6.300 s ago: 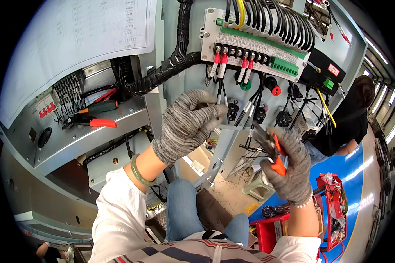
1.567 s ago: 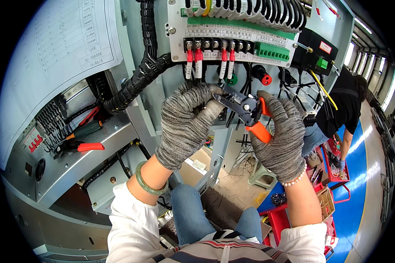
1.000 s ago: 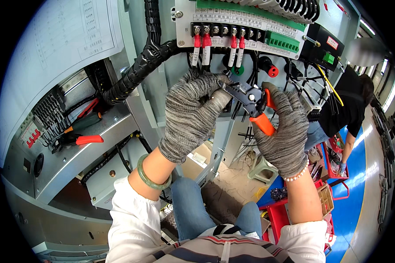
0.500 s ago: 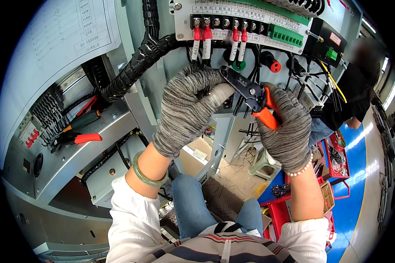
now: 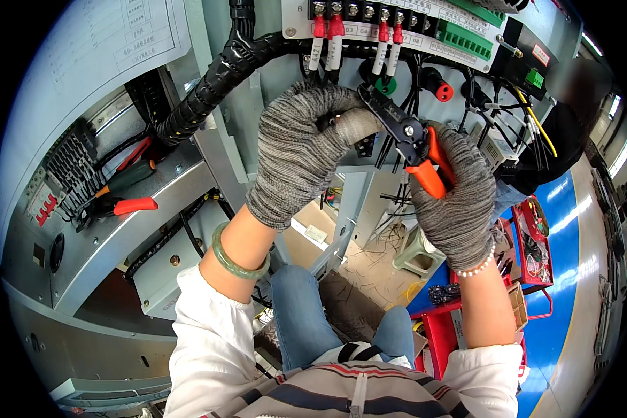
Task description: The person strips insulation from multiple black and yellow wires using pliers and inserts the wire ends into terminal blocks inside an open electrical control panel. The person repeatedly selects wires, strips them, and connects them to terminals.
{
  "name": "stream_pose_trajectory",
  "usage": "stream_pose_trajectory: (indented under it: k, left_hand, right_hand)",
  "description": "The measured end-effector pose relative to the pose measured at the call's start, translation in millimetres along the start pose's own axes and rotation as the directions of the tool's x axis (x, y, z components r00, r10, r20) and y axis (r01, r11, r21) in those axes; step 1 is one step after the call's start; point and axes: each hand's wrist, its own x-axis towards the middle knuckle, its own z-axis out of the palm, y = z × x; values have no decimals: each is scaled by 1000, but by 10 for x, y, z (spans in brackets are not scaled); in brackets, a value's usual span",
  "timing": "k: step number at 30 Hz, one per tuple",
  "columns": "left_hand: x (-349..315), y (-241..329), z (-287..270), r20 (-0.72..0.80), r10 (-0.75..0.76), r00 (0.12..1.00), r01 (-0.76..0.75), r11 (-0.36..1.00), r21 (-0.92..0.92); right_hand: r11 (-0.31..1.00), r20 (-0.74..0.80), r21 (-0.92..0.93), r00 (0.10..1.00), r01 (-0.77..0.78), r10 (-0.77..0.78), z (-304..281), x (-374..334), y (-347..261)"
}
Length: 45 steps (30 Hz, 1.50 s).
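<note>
My right hand (image 5: 460, 202), in a grey knitted glove, is closed round the orange handles of a wire stripper (image 5: 405, 131). The tool's black jaws point up and left, close to the fingertips of my left hand (image 5: 296, 150). That hand wears a matching glove, its thumb and fingers pinched together. Whatever lies in the pinch is hidden by the glove. Just above my hands, white-sleeved wires (image 5: 334, 52) with red ends hang from a black terminal strip (image 5: 369, 12). A green round part (image 5: 385, 85) sits behind the tool's tip.
A thick black wrapped cable bundle (image 5: 219, 83) runs down the left. Pliers with red handles (image 5: 135, 205) and a screwdriver (image 5: 130, 175) lie on the metal ledge. Red trolleys (image 5: 439, 338), a pale stool (image 5: 419, 256) and another person (image 5: 564, 139) are to the right.
The terminal panel sits higher in the view, and both hands appear slightly higher too. My right hand still grips the wire stripper, and my left remains pinched beside its jaws.
</note>
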Motion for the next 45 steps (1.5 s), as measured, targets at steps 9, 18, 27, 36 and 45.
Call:
stream_pose_trajectory:
  k: [9,18,27,36,45]
  left_hand:
    - [-5,-34,15,-7,24,1000,-23,1000,16]
    - [-33,67,-24,71,127,989,-136,980,145]
    - [-769,-267,-386,131,261,956,-289,784,550]
    - [-825,-347,-215,353,210,912,-397,670,627]
    - [-768,-462,-211,479,250,842,-526,584,619]
  right_hand:
    - [998,-27,-56,999,36,-38,11,-25,24]
    - [995,-110,-4,989,100,-99,-75,-143,157]
    - [994,4,41,995,103,-103,-224,-468,300]
    - [995,145,51,985,83,-90,-226,-453,176]
    - [994,109,19,988,110,-111,-204,-482,198]
